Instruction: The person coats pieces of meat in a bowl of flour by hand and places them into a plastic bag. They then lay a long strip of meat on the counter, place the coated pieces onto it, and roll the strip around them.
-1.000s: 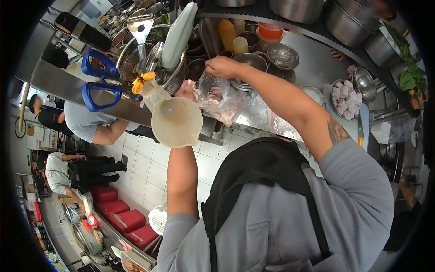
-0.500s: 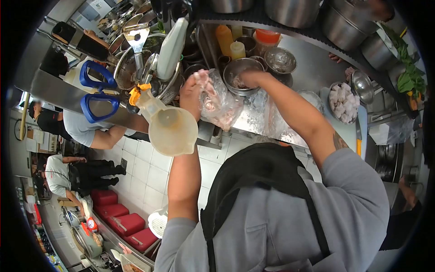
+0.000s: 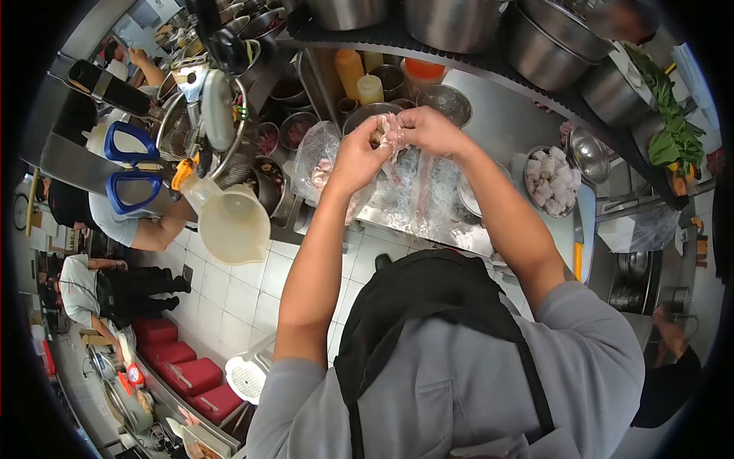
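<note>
Both my hands are together over a metal bowl (image 3: 359, 116) on the steel counter. My left hand (image 3: 361, 155) grips pale pink raw meat (image 3: 391, 136), its thumb and fingers pressed to it. On the other side, the fingers of my right hand (image 3: 430, 131) pinch the same meat. A clear plastic bag (image 3: 317, 157) with more meat inside lies beside my left wrist. Part of the bowl is hidden behind my hands.
A bowl of white chunks (image 3: 552, 181) and a knife with a yellow handle (image 3: 578, 256) are on the right. Squeeze bottles (image 3: 371, 89) stand behind the bowl. A translucent jug (image 3: 233, 226) hangs at the left. Co-workers (image 3: 84, 289) are at the far left.
My left hand has left the bag and moved right and up over the bowl. My right hand has come out of the bowl and now meets it at the meat. The view has shifted.
</note>
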Demonstrator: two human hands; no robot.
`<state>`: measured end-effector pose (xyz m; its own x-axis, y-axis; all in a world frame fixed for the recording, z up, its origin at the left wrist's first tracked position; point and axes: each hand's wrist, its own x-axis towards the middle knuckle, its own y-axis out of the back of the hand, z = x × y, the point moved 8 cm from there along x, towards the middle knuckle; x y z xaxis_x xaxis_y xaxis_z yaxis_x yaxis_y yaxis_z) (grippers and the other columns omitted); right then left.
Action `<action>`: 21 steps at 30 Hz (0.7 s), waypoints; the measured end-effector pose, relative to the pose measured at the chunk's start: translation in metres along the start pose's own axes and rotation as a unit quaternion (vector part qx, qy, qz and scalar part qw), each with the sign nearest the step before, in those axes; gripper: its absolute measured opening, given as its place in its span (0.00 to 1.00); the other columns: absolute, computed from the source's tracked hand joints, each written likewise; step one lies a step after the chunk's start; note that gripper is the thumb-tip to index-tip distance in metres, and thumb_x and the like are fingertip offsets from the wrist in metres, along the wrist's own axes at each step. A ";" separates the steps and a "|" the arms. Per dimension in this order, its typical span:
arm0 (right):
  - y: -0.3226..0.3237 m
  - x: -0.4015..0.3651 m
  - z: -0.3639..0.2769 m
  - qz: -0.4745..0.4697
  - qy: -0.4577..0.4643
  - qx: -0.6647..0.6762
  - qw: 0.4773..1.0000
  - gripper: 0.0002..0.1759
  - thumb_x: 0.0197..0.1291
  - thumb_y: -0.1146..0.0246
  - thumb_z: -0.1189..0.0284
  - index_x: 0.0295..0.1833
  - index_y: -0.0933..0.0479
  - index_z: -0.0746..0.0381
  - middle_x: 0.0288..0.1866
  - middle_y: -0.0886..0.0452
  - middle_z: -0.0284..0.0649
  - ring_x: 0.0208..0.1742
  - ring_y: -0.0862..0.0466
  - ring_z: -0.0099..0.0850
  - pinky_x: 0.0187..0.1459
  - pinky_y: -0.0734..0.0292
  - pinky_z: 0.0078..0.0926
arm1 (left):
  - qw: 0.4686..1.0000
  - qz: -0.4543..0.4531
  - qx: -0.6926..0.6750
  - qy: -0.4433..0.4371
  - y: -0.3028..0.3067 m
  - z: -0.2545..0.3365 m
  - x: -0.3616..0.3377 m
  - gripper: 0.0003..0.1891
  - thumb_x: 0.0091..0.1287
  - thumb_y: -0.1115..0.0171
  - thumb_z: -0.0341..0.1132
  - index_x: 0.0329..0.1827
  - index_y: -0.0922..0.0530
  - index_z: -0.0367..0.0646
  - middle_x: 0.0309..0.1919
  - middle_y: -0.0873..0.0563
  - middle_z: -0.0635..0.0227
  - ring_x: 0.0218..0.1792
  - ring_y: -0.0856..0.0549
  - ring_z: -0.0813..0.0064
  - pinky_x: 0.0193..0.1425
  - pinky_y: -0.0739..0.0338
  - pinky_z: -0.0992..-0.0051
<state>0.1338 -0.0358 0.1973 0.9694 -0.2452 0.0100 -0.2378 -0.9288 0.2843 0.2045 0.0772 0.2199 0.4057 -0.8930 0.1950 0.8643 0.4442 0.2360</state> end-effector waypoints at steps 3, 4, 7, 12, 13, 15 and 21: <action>0.014 -0.008 0.013 -0.008 -0.019 -0.001 1.000 0.11 0.65 0.33 0.70 0.45 0.19 0.68 0.39 0.16 0.31 0.41 0.20 0.18 0.45 0.24 0.22 | 0.999 0.046 0.009 0.024 -0.017 -0.016 0.004 0.15 0.64 0.38 0.22 0.54 0.19 0.36 0.38 0.14 0.71 0.37 0.19 0.83 0.45 0.24 0.78; 0.018 -0.013 0.014 -0.013 -0.028 0.022 0.999 0.10 0.65 0.34 0.71 0.45 0.19 0.68 0.39 0.16 0.31 0.41 0.20 0.18 0.45 0.24 0.22 | 0.998 0.052 0.027 0.032 -0.022 -0.023 0.005 0.14 0.64 0.38 0.23 0.53 0.19 0.36 0.38 0.14 0.71 0.36 0.19 0.83 0.45 0.24 0.79; 0.022 -0.027 0.010 -0.048 -0.042 0.030 0.998 0.08 0.64 0.37 0.77 0.47 0.20 0.68 0.42 0.16 0.33 0.43 0.19 0.21 0.47 0.23 0.23 | 0.995 0.052 0.036 0.074 -0.036 -0.042 0.003 0.11 0.64 0.40 0.24 0.48 0.18 0.36 0.37 0.14 0.72 0.35 0.20 0.83 0.44 0.25 0.79; 0.023 -0.046 0.029 -0.043 -0.046 0.224 0.973 0.10 0.61 0.39 0.81 0.48 0.21 0.66 0.43 0.16 0.35 0.45 0.18 0.23 0.47 0.24 0.23 | 0.977 0.001 -0.158 0.145 -0.063 -0.078 -0.014 0.09 0.64 0.40 0.26 0.46 0.17 0.38 0.35 0.15 0.74 0.35 0.21 0.83 0.43 0.27 0.81; 0.023 -0.048 0.034 -0.037 -0.053 0.270 0.961 0.09 0.60 0.38 0.80 0.47 0.21 0.66 0.43 0.16 0.36 0.44 0.18 0.23 0.46 0.24 0.23 | 0.978 0.003 -0.157 0.135 -0.066 -0.076 -0.016 0.09 0.64 0.40 0.25 0.45 0.17 0.38 0.35 0.15 0.74 0.35 0.21 0.84 0.43 0.27 0.81; 0.021 -0.052 0.045 -0.051 -0.058 0.336 0.939 0.08 0.61 0.38 0.80 0.46 0.21 0.65 0.43 0.16 0.36 0.44 0.18 0.23 0.46 0.24 0.23 | 0.981 0.005 -0.154 0.119 -0.075 -0.072 -0.025 0.09 0.64 0.41 0.24 0.45 0.17 0.39 0.34 0.15 0.75 0.35 0.21 0.85 0.43 0.28 0.80; 0.016 -0.062 0.056 -0.008 -0.004 0.142 0.990 0.06 0.62 0.33 0.77 0.42 0.24 0.62 0.37 0.18 0.31 0.40 0.19 0.20 0.44 0.23 0.23 | 0.987 0.012 -0.013 0.158 -0.096 -0.098 -0.045 0.09 0.62 0.41 0.25 0.44 0.17 0.38 0.35 0.14 0.75 0.34 0.20 0.85 0.39 0.28 0.80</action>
<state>0.0662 -0.0512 0.1477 0.9729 -0.2314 0.0004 -0.2314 -0.9729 0.0025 0.1322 0.0678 0.0954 0.4945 -0.8626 -0.1067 0.8594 0.4668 0.2087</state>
